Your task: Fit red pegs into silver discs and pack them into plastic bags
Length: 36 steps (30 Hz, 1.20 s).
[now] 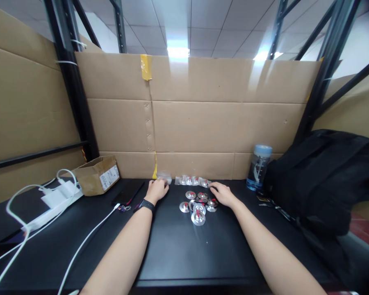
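Several small silver metal discs with red centres lie clustered on the black table. More discs sit in clear plastic bags against the cardboard wall. My left hand, with a black wristband, rests curled on the table next to a small clear bag; nothing clearly shows in its fingers. My right hand lies palm down at the right edge of the disc cluster, fingers touching the discs near the bags. Its grip is hidden.
A small cardboard box, a white power strip with cables and a dark phone lie at the left. A blue-capped water bottle and a black bag stand at the right. Cardboard panels wall the back.
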Each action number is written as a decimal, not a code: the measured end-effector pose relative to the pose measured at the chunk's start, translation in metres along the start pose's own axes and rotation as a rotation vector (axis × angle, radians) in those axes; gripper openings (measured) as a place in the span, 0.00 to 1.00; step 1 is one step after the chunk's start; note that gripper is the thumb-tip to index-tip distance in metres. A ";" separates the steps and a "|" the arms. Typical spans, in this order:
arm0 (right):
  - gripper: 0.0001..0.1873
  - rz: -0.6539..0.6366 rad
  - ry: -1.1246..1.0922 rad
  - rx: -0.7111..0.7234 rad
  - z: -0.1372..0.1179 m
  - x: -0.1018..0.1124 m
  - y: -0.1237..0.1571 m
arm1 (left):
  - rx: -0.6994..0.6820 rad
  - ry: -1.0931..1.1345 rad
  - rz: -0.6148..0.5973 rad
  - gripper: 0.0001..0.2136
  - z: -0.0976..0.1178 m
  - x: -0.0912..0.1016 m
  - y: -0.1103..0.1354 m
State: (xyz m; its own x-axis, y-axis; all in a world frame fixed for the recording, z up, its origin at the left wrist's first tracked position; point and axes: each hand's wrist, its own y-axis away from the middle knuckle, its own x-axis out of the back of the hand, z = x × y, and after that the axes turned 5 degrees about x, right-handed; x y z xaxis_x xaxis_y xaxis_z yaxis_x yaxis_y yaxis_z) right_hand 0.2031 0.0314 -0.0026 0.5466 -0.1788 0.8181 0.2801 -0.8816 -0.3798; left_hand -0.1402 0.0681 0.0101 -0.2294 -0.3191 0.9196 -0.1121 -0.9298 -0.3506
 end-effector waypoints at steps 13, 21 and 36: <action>0.15 -0.123 0.292 -0.179 -0.014 0.015 0.000 | 0.082 0.031 -0.107 0.16 -0.001 -0.013 -0.005; 0.28 -0.138 0.204 -0.148 0.006 0.017 0.006 | 0.041 0.040 -0.014 0.14 -0.002 -0.011 -0.003; 0.18 0.195 -0.046 -0.130 0.011 0.009 0.000 | -0.007 0.093 0.145 0.09 0.028 0.015 0.022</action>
State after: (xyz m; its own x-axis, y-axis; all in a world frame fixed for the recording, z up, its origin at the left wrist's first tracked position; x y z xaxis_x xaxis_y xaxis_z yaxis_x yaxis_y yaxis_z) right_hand 0.2171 0.0347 0.0001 0.6163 -0.3341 0.7131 0.0631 -0.8817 -0.4676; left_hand -0.1191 0.0377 0.0215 -0.3321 -0.4314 0.8388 -0.0782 -0.8736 -0.4803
